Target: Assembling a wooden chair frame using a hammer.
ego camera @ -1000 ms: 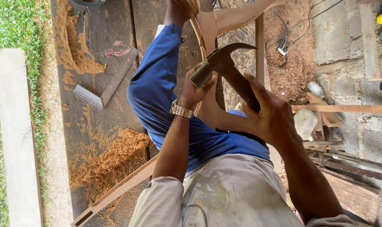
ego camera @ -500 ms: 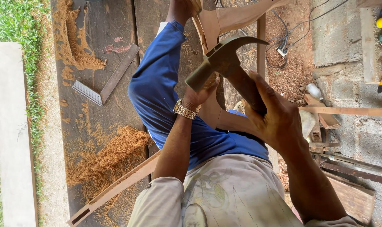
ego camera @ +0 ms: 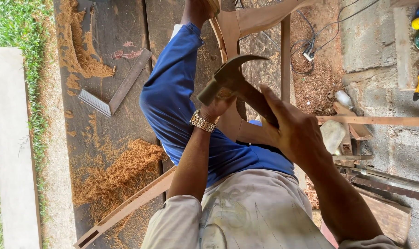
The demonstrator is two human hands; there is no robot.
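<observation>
The right hand (ego camera: 294, 133) is wrapped tight around the wooden handle of a claw hammer (ego camera: 237, 83), whose steel head sits just above the left hand (ego camera: 217, 107). The left hand is curled shut beneath the hammer head, against a curved wooden frame piece (ego camera: 230, 32); whether it pinches anything cannot be told. Compared with half a second ago, the hammer head has dropped closer to the left hand. Below lie dark planks strewn with sawdust (ego camera: 121, 170), a steel square (ego camera: 115, 92), a grass strip (ego camera: 15, 27) and concrete blocks (ego camera: 371, 41).
</observation>
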